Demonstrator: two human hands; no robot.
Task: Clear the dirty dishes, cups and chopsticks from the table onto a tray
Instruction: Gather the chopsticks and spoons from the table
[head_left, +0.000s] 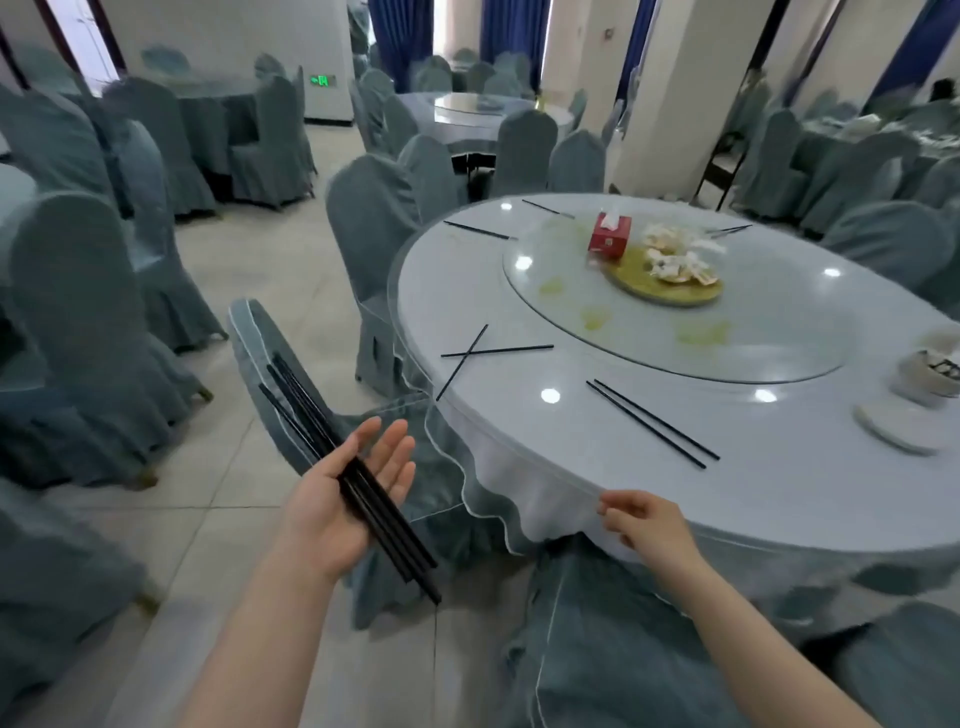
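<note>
Chopstick collecting is under way: the left hand, palm up and fingers spread, carries a black bundle. The right hand, loosely curled and holding nothing, hovers at the bench edge. Next it likely needs to reach the nearest chopstick pair and pinch it.

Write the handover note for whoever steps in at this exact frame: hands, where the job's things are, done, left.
Left hand: palm up, fingers straight, a bundle of black chopsticks lying across it.
Right hand: holds nothing, fingers loosely curled at the near table edge.
On the table: a parallel pair of chopsticks nearest, a crossed pair, more pairs at the far side; stacked bowls and a plate at right.
Done: some chopsticks gathered.
Left: the remaining chopsticks and dishes. No tray in view.
</note>
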